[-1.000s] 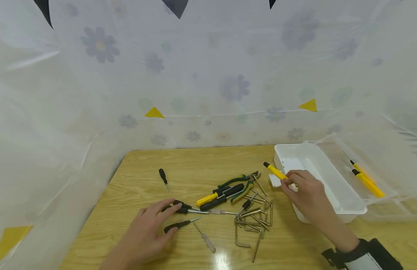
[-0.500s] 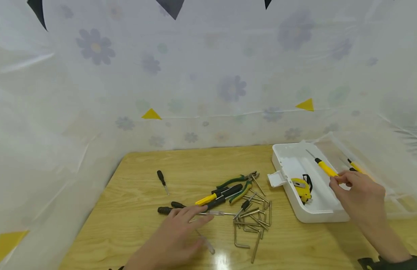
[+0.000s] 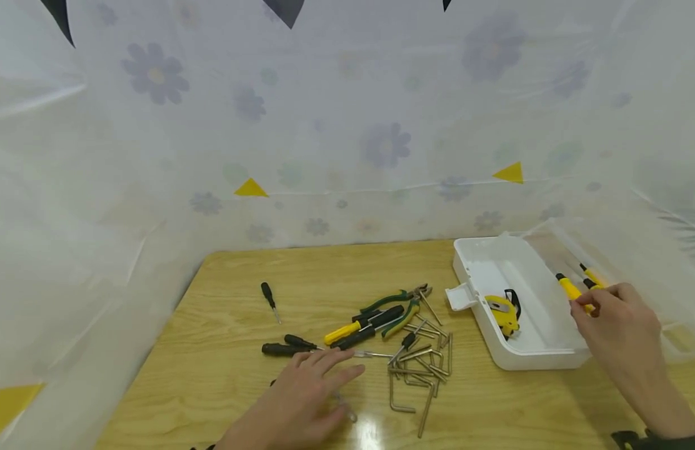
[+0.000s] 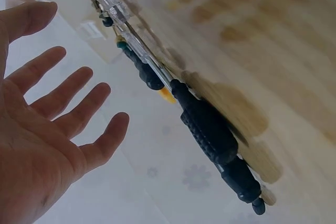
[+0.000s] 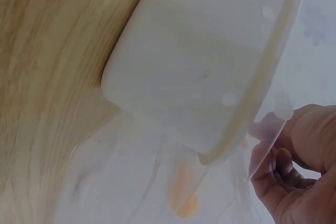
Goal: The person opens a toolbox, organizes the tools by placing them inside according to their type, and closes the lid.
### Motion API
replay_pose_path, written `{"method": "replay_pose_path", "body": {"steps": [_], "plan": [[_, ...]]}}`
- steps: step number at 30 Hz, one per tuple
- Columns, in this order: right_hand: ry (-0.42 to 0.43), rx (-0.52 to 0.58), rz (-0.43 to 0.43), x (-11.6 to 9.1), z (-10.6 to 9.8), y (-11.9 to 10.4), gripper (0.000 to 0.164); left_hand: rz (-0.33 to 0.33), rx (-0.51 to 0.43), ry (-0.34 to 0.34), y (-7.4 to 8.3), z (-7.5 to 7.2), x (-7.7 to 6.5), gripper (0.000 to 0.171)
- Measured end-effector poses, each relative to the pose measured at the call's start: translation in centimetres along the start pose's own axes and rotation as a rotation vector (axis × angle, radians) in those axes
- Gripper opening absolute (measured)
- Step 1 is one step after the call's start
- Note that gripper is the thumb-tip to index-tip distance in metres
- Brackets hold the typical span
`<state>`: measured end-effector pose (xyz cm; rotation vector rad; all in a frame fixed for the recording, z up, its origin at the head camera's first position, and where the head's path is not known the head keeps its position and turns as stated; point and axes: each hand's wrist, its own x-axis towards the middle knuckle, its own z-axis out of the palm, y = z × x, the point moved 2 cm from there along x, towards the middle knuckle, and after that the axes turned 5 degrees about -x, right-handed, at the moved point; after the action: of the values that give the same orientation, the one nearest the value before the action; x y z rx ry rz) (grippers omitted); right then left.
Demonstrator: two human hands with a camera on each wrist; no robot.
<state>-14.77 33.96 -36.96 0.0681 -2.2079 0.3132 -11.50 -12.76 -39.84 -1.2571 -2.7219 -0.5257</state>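
Observation:
My right hand (image 3: 623, 328) pinches a yellow-handled screwdriver (image 3: 569, 289) over the see-through lid at the right of the white box (image 3: 541, 361). In the right wrist view, the lid's edge partly covers its curled fingers (image 5: 268, 182) and the screwdriver cannot be seen. Two other yellow-handled screwdrivers (image 3: 590, 275) lie in the lid, partly behind this hand. My left hand (image 3: 305, 394) hovers with fingers spread above a clear-handled screwdriver (image 3: 352, 415), partly covering it. Beside it lie black-handled screwdrivers (image 3: 280, 349). The left wrist view shows its palm (image 4: 37, 150) holding nothing.
A yellow tape measure (image 3: 500, 314) sits inside the box. Mid-table are green-handled pliers (image 3: 388, 301), a yellow-and-black screwdriver (image 3: 343, 332) and a heap of hex keys (image 3: 423, 375). One small black screwdriver (image 3: 268, 294) lies apart, farther back on the left.
My right hand has carried the yellow screwdriver rightward, from beside the box to over the lid, uncovering the tape measure. My left hand has shifted right, off the black screwdrivers.

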Motion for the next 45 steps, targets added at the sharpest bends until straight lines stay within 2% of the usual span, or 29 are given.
{"method": "replay_pose_path", "body": {"steps": [4,8,12,18,20,23,25,26,30,32,35,39,45], "plan": [[0.003,-0.022,0.009,0.3,0.2,0.0,0.004,-0.009,0.0,0.003,-0.3,-0.1,-0.3,0.049],[0.013,0.013,-0.016,0.2,0.7,-1.0,0.015,-0.023,0.025,0.021,-0.7,-0.3,-0.6,0.052],[0.026,0.03,-0.132,-0.3,1.6,-3.2,0.03,-0.049,0.06,0.048,-1.2,-0.5,-1.0,0.055],[-0.017,0.078,-0.304,-1.4,3.3,-8.2,0.056,-0.091,0.093,0.088,-2.4,-1.1,-1.8,0.056],[-0.046,0.085,-0.359,-1.9,3.9,-10.1,0.056,-0.1,0.106,0.125,-2.9,-1.4,-2.1,0.057],[-0.174,0.104,-0.41,-2.5,4.6,-13.2,0.029,-0.118,0.117,0.171,-3.5,-1.9,-2.5,0.059],[-0.33,0.092,-0.413,-2.8,5.1,-15.1,0.01,-0.133,0.122,0.182,-3.7,-2.3,-2.8,0.06],[-0.409,0.099,-0.422,-2.9,5.4,-15.9,0.005,-0.139,0.124,0.184,-3.8,-2.4,-2.9,0.06],[-0.744,0.064,-0.452,-3.1,7.1,-18.0,0.036,-0.159,0.134,0.186,-3.9,-2.6,-3.2,0.062],[-0.842,0.059,-0.485,-2.9,8.1,-18.5,0.05,-0.157,0.142,0.199,-4.0,-2.7,-3.3,0.061],[-0.89,0.045,-0.513,-2.6,9.1,-19.0,0.049,-0.138,0.154,0.216,-4.1,-2.5,-3.5,0.058],[-0.868,0.042,-0.517,-2.8,9.5,-18.9,0.034,-0.118,0.169,0.236,-4.2,-2.3,-3.8,0.054],[-0.861,0.067,-0.473,-3.1,9.6,-17.8,0.028,-0.141,0.158,0.246,-4.3,-2.1,-3.9,0.052]]}}
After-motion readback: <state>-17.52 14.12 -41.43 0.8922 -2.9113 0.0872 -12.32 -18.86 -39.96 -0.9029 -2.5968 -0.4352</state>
